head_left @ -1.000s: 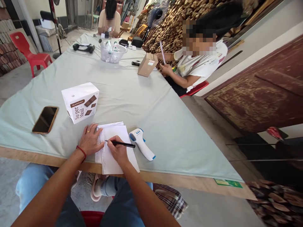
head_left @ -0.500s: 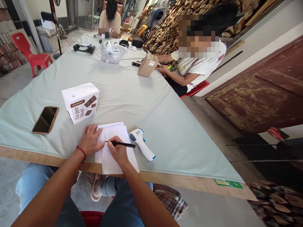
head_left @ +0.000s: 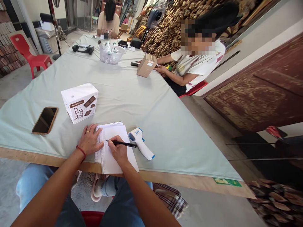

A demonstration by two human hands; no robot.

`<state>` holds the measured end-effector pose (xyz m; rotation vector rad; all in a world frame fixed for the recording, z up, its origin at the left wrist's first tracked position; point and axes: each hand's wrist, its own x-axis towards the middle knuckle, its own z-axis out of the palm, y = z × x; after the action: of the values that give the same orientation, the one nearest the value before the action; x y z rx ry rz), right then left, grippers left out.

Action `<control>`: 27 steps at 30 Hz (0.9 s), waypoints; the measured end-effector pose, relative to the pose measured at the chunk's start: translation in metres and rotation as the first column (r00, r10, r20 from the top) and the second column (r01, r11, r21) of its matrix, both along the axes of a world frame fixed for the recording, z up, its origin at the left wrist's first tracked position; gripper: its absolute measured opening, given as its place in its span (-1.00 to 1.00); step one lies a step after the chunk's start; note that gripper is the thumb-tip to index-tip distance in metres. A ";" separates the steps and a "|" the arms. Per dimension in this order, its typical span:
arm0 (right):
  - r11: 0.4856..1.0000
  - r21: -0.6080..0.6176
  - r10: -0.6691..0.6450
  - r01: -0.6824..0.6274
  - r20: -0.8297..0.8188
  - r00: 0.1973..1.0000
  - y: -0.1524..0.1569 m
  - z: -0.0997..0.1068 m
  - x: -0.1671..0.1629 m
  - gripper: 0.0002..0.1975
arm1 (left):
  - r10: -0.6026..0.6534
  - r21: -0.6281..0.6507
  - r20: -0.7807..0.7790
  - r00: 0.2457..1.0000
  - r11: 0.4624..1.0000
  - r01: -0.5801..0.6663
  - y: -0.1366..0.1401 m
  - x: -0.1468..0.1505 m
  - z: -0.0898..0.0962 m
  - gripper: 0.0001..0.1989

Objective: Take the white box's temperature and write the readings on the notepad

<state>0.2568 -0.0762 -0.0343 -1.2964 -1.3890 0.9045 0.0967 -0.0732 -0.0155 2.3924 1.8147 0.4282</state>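
Note:
My right hand (head_left: 118,150) is closed around a black pen (head_left: 125,144), its tip close above or on the open notebook page (head_left: 118,130); I cannot tell whether it touches. Lines of small writing run down the left part of the page. Fingers spread, my left hand (head_left: 90,140) lies flat across the left side of the notebook, a red string round its wrist. Just right of the notebook rests a white and blue infrared thermometer (head_left: 141,143). Beyond my left hand stands a white "Super Meal" box (head_left: 80,102), with a phone (head_left: 45,120) lying to its left.
A clear plastic basin (head_left: 111,55) of bottles sits toward the far end of the cloth-covered table (head_left: 113,82). On the right, a seated person (head_left: 196,66) has hands by a cardboard box (head_left: 146,65). Another person (head_left: 108,23) sits at the far end. A red chair (head_left: 35,56) stands left.
The pen's tip has shifted slightly, and its back end has swung a little to the right. My left hand stays on the notebook. The whole view has moved a touch.

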 end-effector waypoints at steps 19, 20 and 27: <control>1.000 -0.006 0.015 -0.015 0.030 0.999 0.001 -0.003 0.000 -0.88 | -0.004 0.009 0.015 1.000 1.000 0.003 0.000 0.000 -0.001 -0.40; 1.000 -0.008 0.017 -0.017 0.029 0.999 0.001 -0.003 0.000 -0.88 | -0.002 0.009 0.016 1.000 1.000 0.002 0.000 0.000 -0.001 -0.40; 1.000 -0.009 0.000 0.000 -0.004 1.000 0.000 0.001 0.000 -0.88 | -0.014 0.024 0.039 0.999 1.000 0.013 0.001 -0.001 -0.004 -0.41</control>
<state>0.2571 -0.0761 -0.0334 -1.3013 -1.3833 0.9138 0.0957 -0.0723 -0.0196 2.3928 1.7862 0.4948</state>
